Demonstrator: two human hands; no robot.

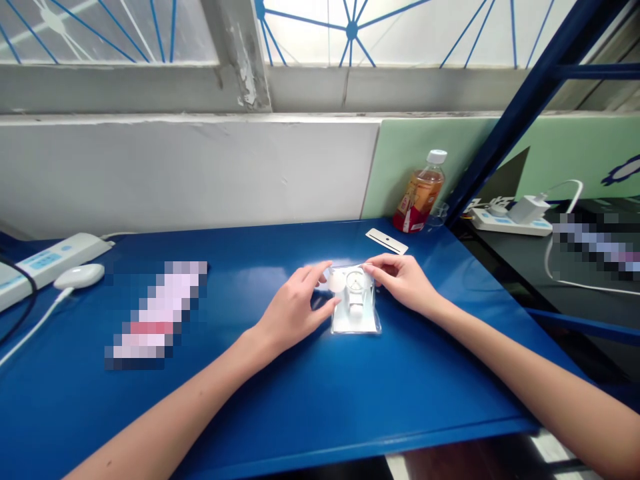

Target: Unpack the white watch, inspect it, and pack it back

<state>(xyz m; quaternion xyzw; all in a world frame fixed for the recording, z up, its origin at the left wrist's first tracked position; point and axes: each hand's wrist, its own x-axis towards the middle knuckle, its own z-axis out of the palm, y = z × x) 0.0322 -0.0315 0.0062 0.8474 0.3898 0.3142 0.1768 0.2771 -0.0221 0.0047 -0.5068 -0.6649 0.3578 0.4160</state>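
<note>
**White watch in a clear bag, both our hands on it**

From the head camera, we've got a small clear plastic bag (pixel 350 327) lying flat on the glossy blue tabletop (pixel 310 413), right between our hands. Inside it is a white wristwatch with a round dial (pixel 355 283), dial toward the far end of the bag.

Our left hand (pixel 295 303) is at the bag's left side, thumb and fingers spread apart, with the thumb tip at the edge. Our right hand (pixel 403 280) has the far right corner pinched between thumb and finger.

Just beyond the right hand there's a thin white rectangular card with a black line (pixel 387 241). Behind that, near the pale green wall panel (pixel 400 143), we've got a plastic bottle of amber drink with a white cap and red label (pixel 420 197), standing upright.

Over on our left, a flat pinkish rectangular thing (pixel 165 307) is pixelated, so we can't tell what it is. Farther left sit a white oval gadget with a cable (pixel 83 275) and, just beside it, a long white power strip (pixel 55 260).
</note>
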